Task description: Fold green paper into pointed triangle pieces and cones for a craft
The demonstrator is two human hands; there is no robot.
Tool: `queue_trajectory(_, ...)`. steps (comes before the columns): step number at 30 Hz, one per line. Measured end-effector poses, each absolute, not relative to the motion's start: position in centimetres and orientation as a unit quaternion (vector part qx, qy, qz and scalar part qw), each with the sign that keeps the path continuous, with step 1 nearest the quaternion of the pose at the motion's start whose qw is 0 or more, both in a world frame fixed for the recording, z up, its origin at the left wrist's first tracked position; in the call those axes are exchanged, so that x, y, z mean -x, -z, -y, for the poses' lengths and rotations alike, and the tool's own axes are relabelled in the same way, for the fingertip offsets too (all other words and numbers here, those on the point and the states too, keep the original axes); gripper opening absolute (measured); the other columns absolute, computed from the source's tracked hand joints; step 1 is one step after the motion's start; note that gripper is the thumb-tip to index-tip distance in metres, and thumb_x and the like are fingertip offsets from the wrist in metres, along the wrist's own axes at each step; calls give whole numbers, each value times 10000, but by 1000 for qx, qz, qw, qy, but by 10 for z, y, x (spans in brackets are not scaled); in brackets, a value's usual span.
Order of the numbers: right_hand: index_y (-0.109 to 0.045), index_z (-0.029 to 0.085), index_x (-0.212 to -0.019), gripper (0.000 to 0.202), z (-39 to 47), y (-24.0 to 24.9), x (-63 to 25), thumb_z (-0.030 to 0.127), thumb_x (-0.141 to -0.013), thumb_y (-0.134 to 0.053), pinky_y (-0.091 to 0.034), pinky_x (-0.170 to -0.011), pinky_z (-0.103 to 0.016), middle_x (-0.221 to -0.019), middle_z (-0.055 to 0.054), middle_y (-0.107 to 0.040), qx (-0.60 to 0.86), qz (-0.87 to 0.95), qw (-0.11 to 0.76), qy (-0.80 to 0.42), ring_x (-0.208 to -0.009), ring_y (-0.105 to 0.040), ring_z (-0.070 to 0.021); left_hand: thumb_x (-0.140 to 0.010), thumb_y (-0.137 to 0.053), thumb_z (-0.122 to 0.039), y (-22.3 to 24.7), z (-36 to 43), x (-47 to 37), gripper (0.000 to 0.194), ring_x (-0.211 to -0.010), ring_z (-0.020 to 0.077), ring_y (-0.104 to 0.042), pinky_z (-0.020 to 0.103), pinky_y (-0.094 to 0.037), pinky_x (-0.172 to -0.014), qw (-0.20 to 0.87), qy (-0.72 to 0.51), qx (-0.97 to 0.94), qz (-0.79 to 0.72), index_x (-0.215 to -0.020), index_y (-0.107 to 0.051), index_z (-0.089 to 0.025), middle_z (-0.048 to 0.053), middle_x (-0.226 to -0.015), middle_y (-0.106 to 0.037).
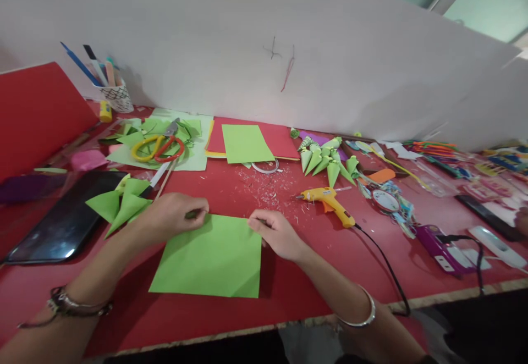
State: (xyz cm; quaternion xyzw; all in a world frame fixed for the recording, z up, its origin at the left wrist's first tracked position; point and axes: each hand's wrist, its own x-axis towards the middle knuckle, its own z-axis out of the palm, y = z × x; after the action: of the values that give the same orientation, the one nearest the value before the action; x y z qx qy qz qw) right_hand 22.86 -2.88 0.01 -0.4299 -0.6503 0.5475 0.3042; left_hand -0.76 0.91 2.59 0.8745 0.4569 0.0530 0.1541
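A green sheet of paper [210, 259] is held just above or on the red tabletop in front of me; I cannot tell which. My left hand [177, 215] pinches its far left corner. At the far right corner, my right hand [278, 233] grips the same sheet between thumb and fingers. Folded green paper cones [126, 204] lie beside my left wrist. Beyond my hands, another green sheet [246, 144] rests on a stack of red paper [280, 139]. A yellow glue gun [328, 199] lies to the right of my right hand.
Scissors [157, 148] lie on green scraps at the back left, near a pen cup [117, 97]. A black phone [66, 218] is at left. Several green cones [325, 158] sit at the back; a purple power strip [443, 251] and another person's hand [522, 221] are at right.
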Motion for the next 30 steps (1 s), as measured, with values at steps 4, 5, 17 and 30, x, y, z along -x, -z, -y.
queue_trajectory(4,-459,172,-644,258,28,1,-229,355,-825,-446,-288,-408,-164,-509,69,-376,433,626,315,-567,-409,-378,-45,-705,-386,-187,-28,-17,24,135,-473,78,-367,198,-248,-483,174,-65,-865,-465,-582,-439,-174,-49,-505,-437)
queue_trajectory(5,-458,173,-643,262,28,1,-229,363,-823,-447,-284,-405,-164,-503,71,-370,433,622,317,-569,-405,-372,-44,-710,-382,-187,-28,-19,27,138,-477,79,-368,197,-254,-483,174,-66,-863,-469,-581,-430,-175,-49,-504,-434)
queue_trajectory(17,-463,163,-658,253,28,-1,-230,336,-839,-424,-306,-453,-171,-572,50,-389,423,658,268,-563,-483,-391,-54,-867,-301,-289,-34,-16,31,254,-610,96,-499,196,-382,-592,223,-265,-787,-511,-901,-518,-162,-36,-662,-553)
queue_trajectory(30,-566,171,-766,132,28,-2,-233,146,-781,-437,-339,-686,-248,-762,-29,-523,446,841,254,-172,-738,-471,-133,-882,-307,-341,-17,2,-10,388,-463,74,-299,191,-244,-458,377,-49,-867,-323,-569,-438,-153,-56,-510,-284)
